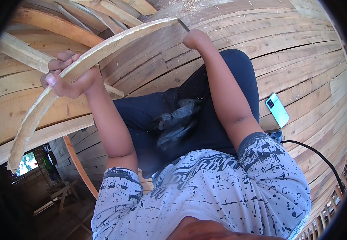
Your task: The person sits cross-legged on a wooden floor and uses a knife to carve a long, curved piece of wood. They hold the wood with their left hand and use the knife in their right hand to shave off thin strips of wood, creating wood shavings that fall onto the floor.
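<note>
A long curved strip of pale wood [101, 46] arcs from the lower left up to the top centre. My left hand [67, 76] is wrapped around the strip about a third of the way along it. My right hand [196, 39] is a closed fist at the strip's upper right end. A thin dark blade [184, 25] sticks out of the fist and meets the end of the wood; its handle is hidden in the fist. Both forearms reach out over my lap in dark trousers [205, 120].
I sit on curved wooden planks [301, 60]. A crumpled black plastic bag [177, 120] lies on my lap. A light blue phone [278, 110] lies on the planks at my right, beside a small dark box [276, 135] with a black cable [313, 154]. Wooden ribs [25, 52] cross behind the strip.
</note>
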Demonstrator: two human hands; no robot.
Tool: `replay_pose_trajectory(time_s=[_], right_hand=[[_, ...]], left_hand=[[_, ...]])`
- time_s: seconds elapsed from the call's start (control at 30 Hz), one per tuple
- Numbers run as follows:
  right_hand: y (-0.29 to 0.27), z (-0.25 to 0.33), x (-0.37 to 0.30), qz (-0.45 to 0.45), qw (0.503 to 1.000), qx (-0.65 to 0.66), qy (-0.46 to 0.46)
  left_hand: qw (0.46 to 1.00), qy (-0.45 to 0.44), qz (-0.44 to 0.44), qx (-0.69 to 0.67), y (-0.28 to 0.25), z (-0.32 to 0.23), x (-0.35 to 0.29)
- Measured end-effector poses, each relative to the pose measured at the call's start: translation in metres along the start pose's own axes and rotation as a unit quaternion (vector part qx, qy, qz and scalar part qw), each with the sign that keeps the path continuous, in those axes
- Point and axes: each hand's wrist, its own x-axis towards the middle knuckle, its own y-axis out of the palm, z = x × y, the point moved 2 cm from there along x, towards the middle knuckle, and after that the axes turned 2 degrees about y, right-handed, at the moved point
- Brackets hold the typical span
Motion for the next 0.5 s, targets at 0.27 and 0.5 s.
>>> replay_pose_trajectory(time_s=[0.27,0.5], right_hand=[[0.04,-0.016,0.012,0.14,0.968,-0.209,0.007],[0.057,0.118,-0.129,0.135,0.927,-0.09,-0.339]], left_hand=[[0.994,-0.026,-0.105,-0.009,-0.072,0.004,-0.022],[0.996,-0.009,-0.087,-0.019,-0.099,0.002,-0.021]])
